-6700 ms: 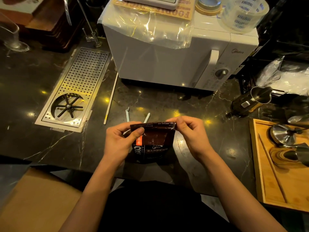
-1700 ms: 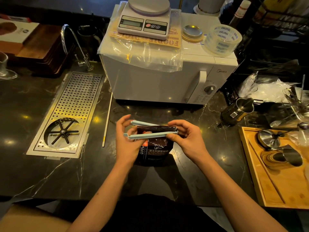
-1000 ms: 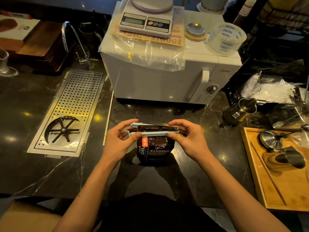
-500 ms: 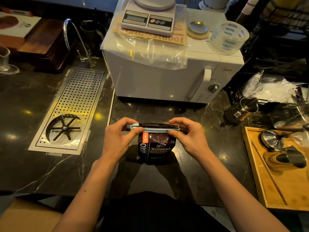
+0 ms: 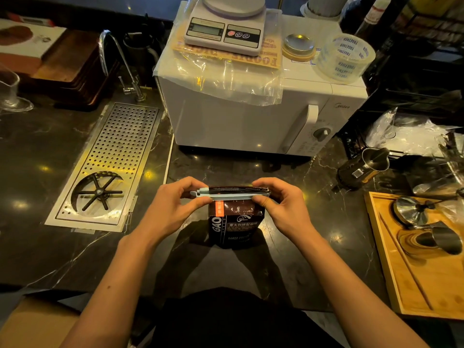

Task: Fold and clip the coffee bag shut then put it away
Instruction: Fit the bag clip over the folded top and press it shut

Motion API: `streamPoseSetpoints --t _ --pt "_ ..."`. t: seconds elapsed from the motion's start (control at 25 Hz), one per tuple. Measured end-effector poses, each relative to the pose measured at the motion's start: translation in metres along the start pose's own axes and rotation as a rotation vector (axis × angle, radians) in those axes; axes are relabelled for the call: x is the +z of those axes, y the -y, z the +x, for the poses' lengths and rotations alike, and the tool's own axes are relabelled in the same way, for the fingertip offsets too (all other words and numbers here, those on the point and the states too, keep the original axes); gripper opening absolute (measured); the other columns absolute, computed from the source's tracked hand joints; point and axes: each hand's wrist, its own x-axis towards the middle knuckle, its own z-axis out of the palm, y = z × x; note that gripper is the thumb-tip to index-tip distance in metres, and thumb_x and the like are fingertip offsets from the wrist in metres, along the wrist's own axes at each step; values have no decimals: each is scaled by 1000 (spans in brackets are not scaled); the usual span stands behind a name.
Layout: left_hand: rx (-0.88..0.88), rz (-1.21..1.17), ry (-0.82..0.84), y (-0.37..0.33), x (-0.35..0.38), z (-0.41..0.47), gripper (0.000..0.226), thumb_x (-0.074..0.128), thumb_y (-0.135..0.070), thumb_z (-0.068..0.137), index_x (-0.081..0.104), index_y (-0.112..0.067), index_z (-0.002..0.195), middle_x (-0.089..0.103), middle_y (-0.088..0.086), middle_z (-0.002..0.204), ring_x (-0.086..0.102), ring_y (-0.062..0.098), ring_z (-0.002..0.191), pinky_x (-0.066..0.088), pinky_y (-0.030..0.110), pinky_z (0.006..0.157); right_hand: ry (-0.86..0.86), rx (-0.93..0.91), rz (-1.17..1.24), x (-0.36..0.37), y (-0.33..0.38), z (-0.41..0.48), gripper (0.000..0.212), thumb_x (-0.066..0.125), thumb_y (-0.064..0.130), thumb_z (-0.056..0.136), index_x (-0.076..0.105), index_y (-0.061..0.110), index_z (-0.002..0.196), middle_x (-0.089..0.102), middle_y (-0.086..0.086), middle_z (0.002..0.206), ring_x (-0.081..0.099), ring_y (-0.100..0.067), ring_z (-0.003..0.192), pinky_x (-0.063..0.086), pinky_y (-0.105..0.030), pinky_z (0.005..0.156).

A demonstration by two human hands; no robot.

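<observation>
1. Dark counter point(image 5: 288, 259) w/ a white microwave point(image 5: 251, 121) at the back.
2. Coffee bag point(image 5: 234, 223) stands upright on the counter, between both hands, top folded over.
3. Left hand point(image 5: 170, 209): fingers curled, thumb & fingertips pinch the left end of the clip point(image 5: 227, 196).
4. Right hand point(image 5: 283, 207): fingers curled too, pinching the clip's right end.
5. Light blue clip lies flat across the bag's folded top.

dark marble counter point(image 5: 45, 146), white microwave point(image 5: 241, 121)
</observation>
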Motion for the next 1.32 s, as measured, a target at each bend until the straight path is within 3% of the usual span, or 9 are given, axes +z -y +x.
streamPoseSetpoints --t 0.2,0.4,0.52,0.72,0.8,1.0,1.2,1.32 --pt "-2 56 -43 0 3 1 11 72 -27 82 65 -27 91 61 -27 90 56 -8 91 37 8 81 -6 7 -6 1 1 0 38 71 1 83 67 36 98 72 3 101 69 -16 101 57 -42 92" --pt "13 65 -48 6 3 3 10 71 -30 83 67 -23 89 64 -19 88 61 7 93 44 26 87 -4 25 11 1 2 -1 40 71 0 83 66 37 97 72 2 101 69 -16 101 58 -41 91" --pt "48 107 -37 7 3 3 10 70 -33 83 67 -24 88 63 -21 85 62 7 90 46 29 84 0 29 20 1 2 -2 34 71 0 83 67 30 100 72 3 101 69 -15 101 58 -40 90" --pt "83 213 65 2 -8 6 27 57 -56 80 62 -31 89 61 -24 82 64 9 81 55 37 77 -5 33 25 1 1 -4 32 71 1 84 67 28 102 72 2 102 69 -16 101 58 -42 90" --pt "87 309 114 -4 -9 8 21 59 -51 84 59 -31 93 61 -22 86 63 7 84 55 38 80 -15 27 9 1 1 -4 33 71 3 85 67 30 101 72 3 102 68 -16 102 57 -43 91" --pt "136 350 122 -13 0 10 33 63 -42 87 63 -26 115 65 -10 107 59 7 99 52 34 88 14 -55 -158 -2 6 -4 26 72 7 85 70 22 106 70 11 100 67 -8 100 55 -34 92" --pt "179 332 116 -12 3 17 31 64 -44 84 70 -22 105 58 -12 95 56 8 90 54 39 80 222 -177 -413 -9 24 5 28 70 25 88 67 21 115 65 7 106 61 -8 98 51 -26 86" --pt "196 303 113 -11 4 17 28 64 -41 84 70 -22 103 58 -8 91 56 9 85 53 39 76 329 -203 -623 2 40 15 30 60 36 92 62 26 120 61 6 111 58 -12 104 52 -36 86"
